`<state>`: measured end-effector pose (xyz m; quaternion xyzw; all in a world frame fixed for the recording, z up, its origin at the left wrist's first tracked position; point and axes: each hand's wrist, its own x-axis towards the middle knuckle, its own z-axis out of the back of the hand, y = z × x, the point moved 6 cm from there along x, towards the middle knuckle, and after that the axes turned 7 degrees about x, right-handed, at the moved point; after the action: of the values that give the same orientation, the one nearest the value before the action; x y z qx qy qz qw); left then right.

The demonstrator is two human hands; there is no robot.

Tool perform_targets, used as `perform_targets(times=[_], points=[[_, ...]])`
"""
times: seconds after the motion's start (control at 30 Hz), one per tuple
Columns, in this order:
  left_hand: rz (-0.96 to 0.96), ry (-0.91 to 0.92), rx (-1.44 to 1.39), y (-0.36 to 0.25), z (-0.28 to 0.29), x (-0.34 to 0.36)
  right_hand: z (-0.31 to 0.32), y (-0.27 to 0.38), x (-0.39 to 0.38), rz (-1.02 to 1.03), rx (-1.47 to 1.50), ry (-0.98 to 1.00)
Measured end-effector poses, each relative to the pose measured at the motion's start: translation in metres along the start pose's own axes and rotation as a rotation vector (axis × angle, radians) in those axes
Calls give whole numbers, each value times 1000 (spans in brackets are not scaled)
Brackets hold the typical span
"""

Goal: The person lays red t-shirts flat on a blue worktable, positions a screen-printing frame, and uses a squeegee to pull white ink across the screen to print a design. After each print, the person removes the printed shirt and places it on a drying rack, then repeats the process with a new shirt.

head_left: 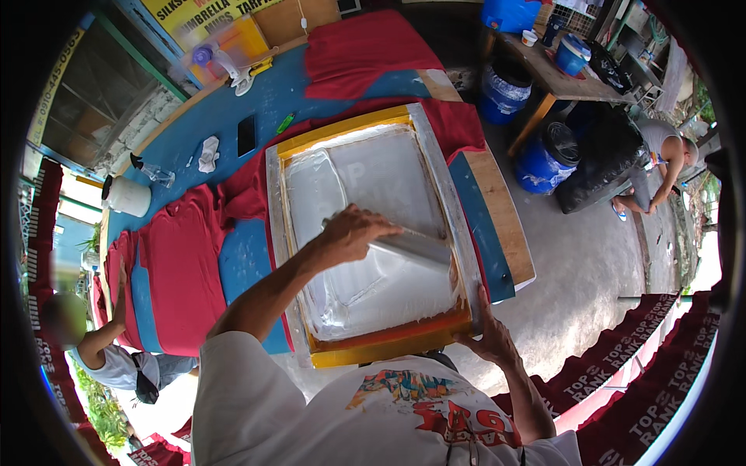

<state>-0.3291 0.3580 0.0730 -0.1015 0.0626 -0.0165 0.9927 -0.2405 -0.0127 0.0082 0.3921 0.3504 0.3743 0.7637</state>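
Left hand [353, 233] gripping squeegee [420, 250] over silkscreen frame [392, 352], white ink [334, 318] smeared across mesh [385, 179]. Right hand [493, 335] on frame's near right corner. Maroon shirts [183, 260] along blue table [249, 252]; smartphone [246, 135], spray bottle [159, 175], white jar [128, 197] beyond. Co-worker [116, 357] at left.

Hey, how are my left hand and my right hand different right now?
Your left hand is curled around the silver squeegee, while your right hand has its thumb and fingers spread at the frame's near right corner. The left hand is above the screen; the right hand is at its outer edge. Both are bare.
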Motion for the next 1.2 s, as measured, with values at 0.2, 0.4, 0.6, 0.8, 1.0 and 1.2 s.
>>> perform_targets(times=[0.2,0.4,0.6,0.8,1.0,1.2], points=[[101,40,-10,-71,-21,-95,-2,-6,-2,-23,19,29],[240,33,-73,-88,-18,-128,-3,-7,-2,78,-21,-7],[477,-100,-293,-103,29,-133,-5,-12,-1,120,-32,-35],[486,-248,-185,-168,25,-152,-6,-12,-2,97,-46,-29],[590,-214,17,-205,-36,-151,-4,-8,-1,64,11,9],[622,-326,94,-183,-57,-135,-3,-7,0,38,6,21]])
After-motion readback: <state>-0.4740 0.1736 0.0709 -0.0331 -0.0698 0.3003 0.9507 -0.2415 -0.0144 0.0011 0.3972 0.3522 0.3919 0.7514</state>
